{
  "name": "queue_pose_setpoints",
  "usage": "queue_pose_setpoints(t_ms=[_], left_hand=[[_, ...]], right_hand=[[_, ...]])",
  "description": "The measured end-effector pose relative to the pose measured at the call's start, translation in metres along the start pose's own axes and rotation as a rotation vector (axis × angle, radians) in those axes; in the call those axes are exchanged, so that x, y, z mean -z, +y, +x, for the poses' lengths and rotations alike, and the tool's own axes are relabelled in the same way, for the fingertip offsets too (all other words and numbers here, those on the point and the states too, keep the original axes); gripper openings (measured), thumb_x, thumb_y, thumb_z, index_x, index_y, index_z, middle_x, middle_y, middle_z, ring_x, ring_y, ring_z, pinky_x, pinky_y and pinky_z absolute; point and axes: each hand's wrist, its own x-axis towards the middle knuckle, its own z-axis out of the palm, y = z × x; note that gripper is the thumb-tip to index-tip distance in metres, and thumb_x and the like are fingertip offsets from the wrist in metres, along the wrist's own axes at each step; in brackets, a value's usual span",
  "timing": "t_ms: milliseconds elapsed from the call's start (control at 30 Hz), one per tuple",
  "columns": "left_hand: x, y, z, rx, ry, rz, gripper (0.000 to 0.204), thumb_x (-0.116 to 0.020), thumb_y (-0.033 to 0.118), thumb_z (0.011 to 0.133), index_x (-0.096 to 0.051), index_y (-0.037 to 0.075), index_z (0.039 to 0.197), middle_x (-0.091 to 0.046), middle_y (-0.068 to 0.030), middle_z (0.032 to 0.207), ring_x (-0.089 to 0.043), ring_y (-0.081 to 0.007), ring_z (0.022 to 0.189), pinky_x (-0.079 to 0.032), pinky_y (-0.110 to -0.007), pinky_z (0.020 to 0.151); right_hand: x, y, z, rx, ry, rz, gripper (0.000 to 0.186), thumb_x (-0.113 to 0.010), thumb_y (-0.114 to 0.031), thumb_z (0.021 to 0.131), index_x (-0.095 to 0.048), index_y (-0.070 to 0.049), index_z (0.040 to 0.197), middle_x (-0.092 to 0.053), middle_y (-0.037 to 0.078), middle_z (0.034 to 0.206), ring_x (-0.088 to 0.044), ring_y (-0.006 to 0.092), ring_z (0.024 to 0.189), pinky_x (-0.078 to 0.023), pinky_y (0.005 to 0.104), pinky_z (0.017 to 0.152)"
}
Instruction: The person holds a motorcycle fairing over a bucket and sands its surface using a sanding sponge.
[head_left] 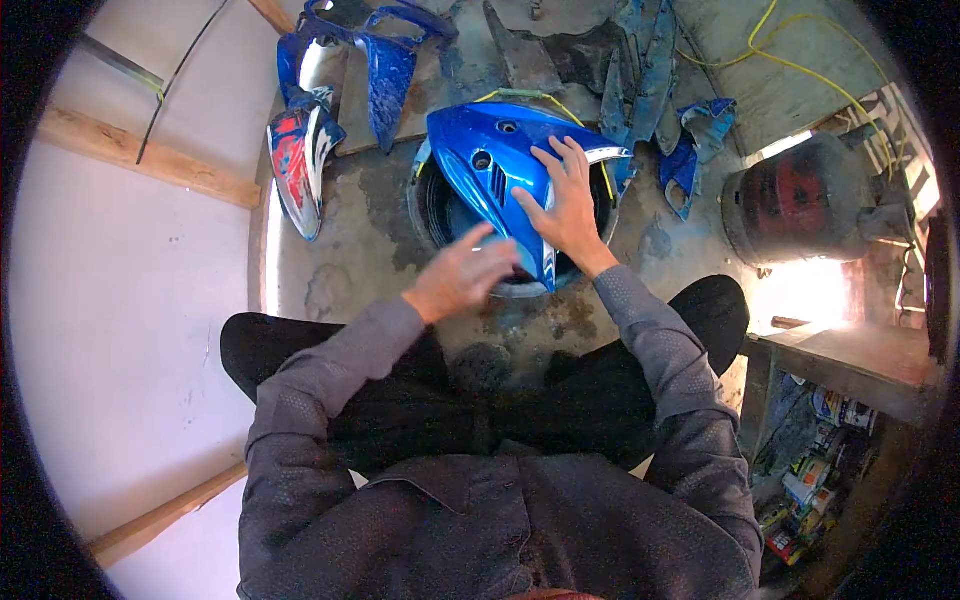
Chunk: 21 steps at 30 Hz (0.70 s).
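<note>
A glossy blue plastic fairing panel [474, 156] with white striped trim lies across the rim of a dark round tub [436, 217]. My right hand [567, 208] rests on the panel's right part, fingers spread over its surface. Blurred by motion, my left hand [460, 272] is beside the panel's lower left edge; whether it touches the edge or holds anything is unclear. The inside of the tub is mostly hidden under the panel.
Blue panels [390, 80], a red, white and blue piece [300, 160] and grimy dark panels [560, 60] lie beyond. On the right are a gas cylinder [800, 200], yellow hose [820, 70], wooden bench [850, 355] and cans [810, 480]. A white wall [120, 300] borders the left.
</note>
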Motion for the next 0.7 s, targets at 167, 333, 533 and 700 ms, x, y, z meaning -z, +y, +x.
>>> queue_pose_setpoints(t_ms=[167,333,533,700], left_hand=[[0.027,-0.038,0.012,0.381,0.281,0.128,0.018,-0.071,0.012,0.1,-0.076,0.008,0.116,-0.076,-0.0094,0.122,-0.073,-0.0365,0.11,-0.061,-0.049,0.097],[-0.015,0.007,-0.006,0.104,0.145,0.034,0.022,-0.076,0.018,0.098,-0.077,0.017,0.12,-0.077,-0.005,0.128,-0.071,-0.0355,0.122,-0.062,-0.048,0.097],[0.025,-0.043,0.002,0.546,0.353,0.148,0.019,-0.072,0.013,0.099,-0.075,0.009,0.117,-0.076,-0.0161,0.115,-0.075,-0.0379,0.106,-0.065,-0.045,0.087],[-0.007,-0.001,-0.016,-0.056,-0.013,0.086,0.03,-0.076,0.013,0.096,-0.073,0.006,0.125,-0.072,-0.0138,0.134,-0.068,-0.0339,0.127,-0.06,-0.045,0.104]], right_hand=[[-0.002,0.0,0.0,0.009,-0.004,0.001,0.069,-0.087,-0.033,0.084,-0.062,-0.006,0.142,-0.05,0.026,0.155,-0.036,0.0495,0.152,-0.034,0.0577,0.125],[-0.002,0.003,0.0,0.01,-0.009,-0.015,0.069,-0.088,-0.033,0.084,-0.062,-0.006,0.142,-0.05,0.026,0.155,-0.036,0.0495,0.152,-0.035,0.0579,0.125],[-0.002,-0.005,0.004,0.015,0.008,0.004,0.068,-0.086,-0.035,0.086,-0.064,-0.005,0.143,-0.052,0.025,0.155,-0.039,0.0483,0.151,-0.033,0.0579,0.125],[-0.002,-0.001,-0.001,-0.012,-0.001,0.009,0.068,-0.086,-0.035,0.085,-0.064,-0.005,0.142,-0.052,0.026,0.155,-0.039,0.0484,0.151,-0.033,0.0576,0.125]])
